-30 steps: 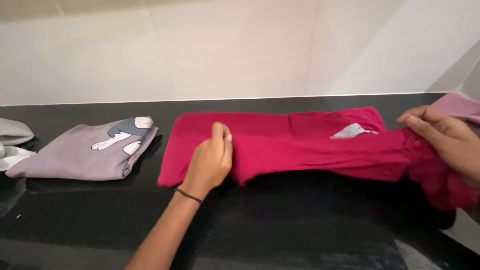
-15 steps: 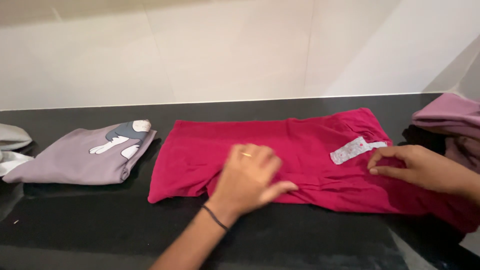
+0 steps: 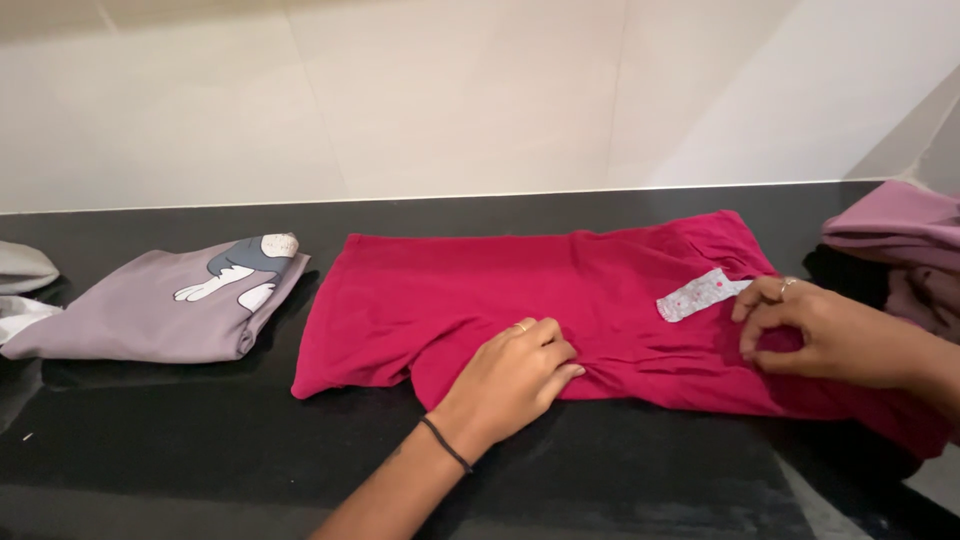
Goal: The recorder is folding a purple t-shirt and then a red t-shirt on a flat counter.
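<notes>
A: Where did the red garment (image 3: 560, 300) lie?

B: Spread across the middle of the frame on the black counter (image 3: 180, 450), its pale label (image 3: 697, 294) toward the right.

A: And the left hand (image 3: 512, 377)?

B: At lower centre, fingers curled, pressing the garment's near edge; whether it pinched cloth could not be told.

A: The right hand (image 3: 820, 335)?

B: At the right, fingertips gathered on the fabric just beside the label, apparently pinching it.

A: Other items?

B: A folded lilac shirt (image 3: 170, 305) at left; mauve clothes (image 3: 900, 240) at the far right edge.
</notes>
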